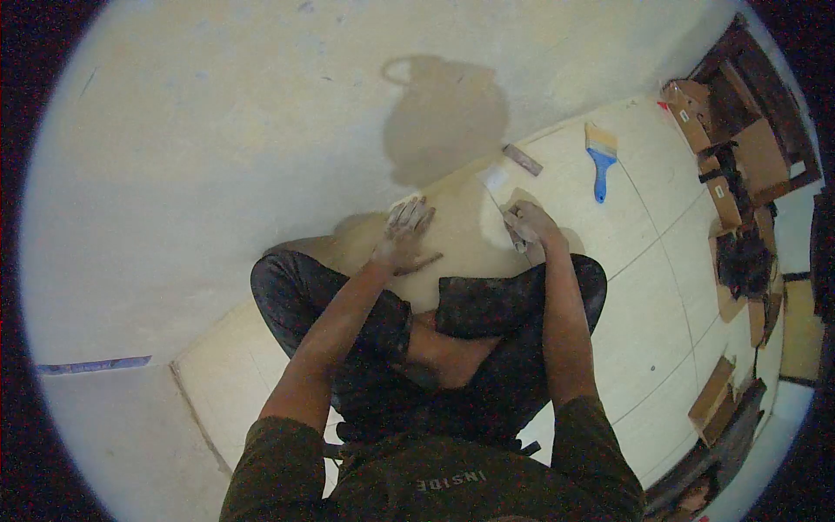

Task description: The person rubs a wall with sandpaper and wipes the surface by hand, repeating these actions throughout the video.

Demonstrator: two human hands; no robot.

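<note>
My left hand [405, 237], dusted with pale powder, lies flat with its fingers stretched out, close to where the wall meets the floor. Its thumb points off to the right. My right hand [532, 224], also dusty, is closed in a grip low over the tiles. A small greyish edge shows under its fingers, but what it holds is mostly hidden. Beyond that hand lie a small grey-brown block [523, 160] and a whitish scrap [494, 178]. Farther right rests a wide paintbrush [601, 161] with a blue handle and pale bristles.
A pale, patchy wall [217, 130] rises in front and to the left, carrying my head's shadow. Cream floor tiles [644, 287] spread to the right. Opened cardboard boxes [761, 161] and dark items [745, 265] line the right side. My crossed legs [304, 291] frame the working spot.
</note>
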